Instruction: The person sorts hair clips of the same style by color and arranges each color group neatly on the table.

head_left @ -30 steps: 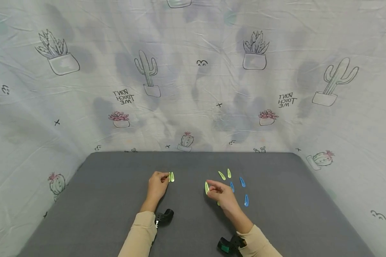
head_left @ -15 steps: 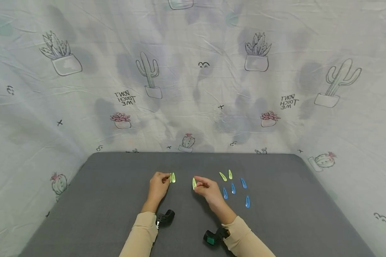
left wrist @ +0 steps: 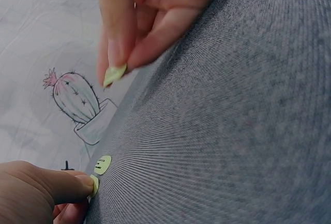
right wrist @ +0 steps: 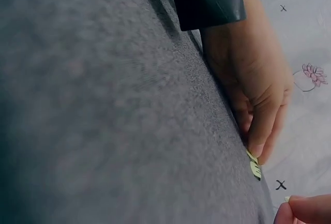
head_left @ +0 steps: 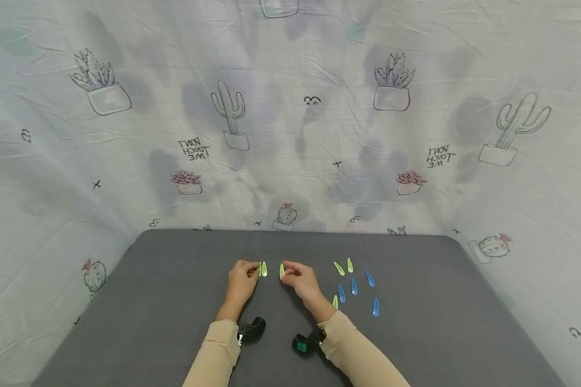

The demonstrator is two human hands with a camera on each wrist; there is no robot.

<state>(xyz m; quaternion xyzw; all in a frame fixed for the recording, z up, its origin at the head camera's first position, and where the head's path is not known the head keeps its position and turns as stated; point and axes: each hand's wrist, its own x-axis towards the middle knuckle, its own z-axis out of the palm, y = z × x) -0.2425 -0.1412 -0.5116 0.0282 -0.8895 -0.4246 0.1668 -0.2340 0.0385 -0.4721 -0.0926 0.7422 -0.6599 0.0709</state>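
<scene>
In the head view, my left hand [head_left: 242, 282] rests at the table's middle and pinches a yellow-green snap hair clip [left wrist: 94, 185] between thumb and fingertips. A second yellow-green hair clip [head_left: 264, 269] lies right beside it on the cloth. My right hand [head_left: 303, 282] pinches another yellow-green hair clip [head_left: 282, 271], upright in the head view, a short way to the right of that pair. The left wrist view shows this right-hand clip [left wrist: 114, 75] raised off the table, partly covered by the fingertips.
On the grey table [head_left: 174, 301], to the right, lie several blue hair clips [head_left: 354, 286] and three yellow-green ones, one of them a slanted clip [head_left: 339, 269]. A white curtain [head_left: 290, 134] printed with cacti stands behind the table. Each wrist wears a black camera [head_left: 253, 329].
My right hand has moved left with its hair clip, from near the loose clips towards my left hand. The left hand keeps its place and its pinch.
</scene>
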